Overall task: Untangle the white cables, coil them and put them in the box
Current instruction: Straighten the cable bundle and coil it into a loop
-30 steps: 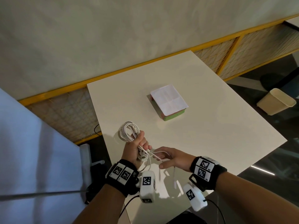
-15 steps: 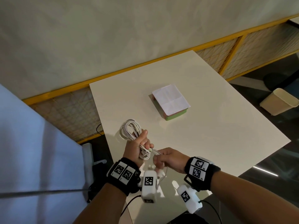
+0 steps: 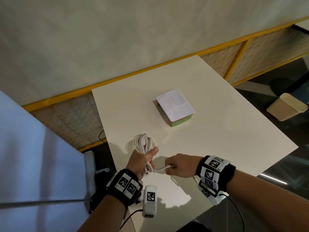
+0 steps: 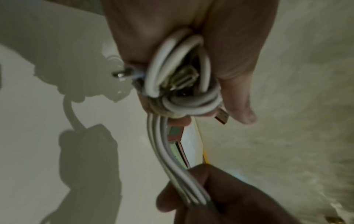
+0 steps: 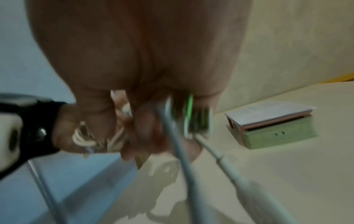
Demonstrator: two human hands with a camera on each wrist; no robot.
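Left hand grips the coiled white cables above the near-left part of the bench, fingers wrapped round the bundle, thumb up. Right hand has shifted rightward since 0.5 s ago; it was touching the left hand, now sits apart, fingers pinched on loose strands drawn taut between the hands. Box unchanged at bench centre, lid down, well apart from both hands.

Left hand fisted, thumb up; right hand just beside it, fingers pinched, both forearms extended forward.
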